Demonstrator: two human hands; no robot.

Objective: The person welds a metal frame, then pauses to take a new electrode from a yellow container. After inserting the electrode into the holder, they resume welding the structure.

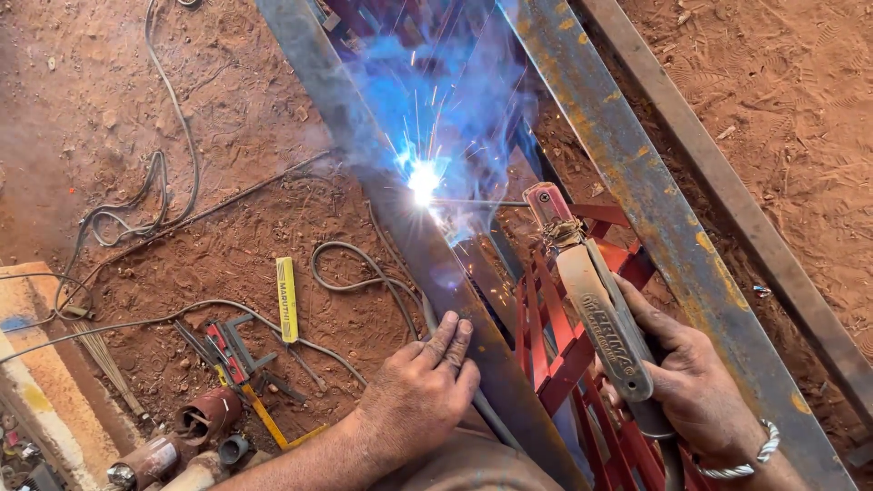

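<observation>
Right hand (696,377): fingers wrapped fully around the grey, scuffed handle of a welding holder (600,314); a twisted metal bracelet (741,459) sits on that wrist. The holder has a faded red head, and a thin straight rod (477,203) runs from it leftward to a white-blue arc (424,179). Sparks fan upward from the arc, with a haze of blue smoke above it.

Left hand (420,391): flat and open, palm down, grasping nothing. Fingertips rest on the near edge of a long steel bar (364,136); the skin is dusty.

The arc sits on this bar, about midway along its visible length. The bar is dull grey, flat-faced, and runs diagonally from top centre to bottom right of centre. A second, wider steel bar (637,173) lies parallel to the right, patched with orange rust. Between them, under the holder, is a red painted frame (573,364) of thin slats.

Ground: dry red dirt (791,100), granular, with tread marks. Grey cables (173,173) loop across it on the left. Near the left forearm: a yellow rectangular packet (287,299), a red-handled tool (227,350), short rusty pipe pieces (207,415).
</observation>
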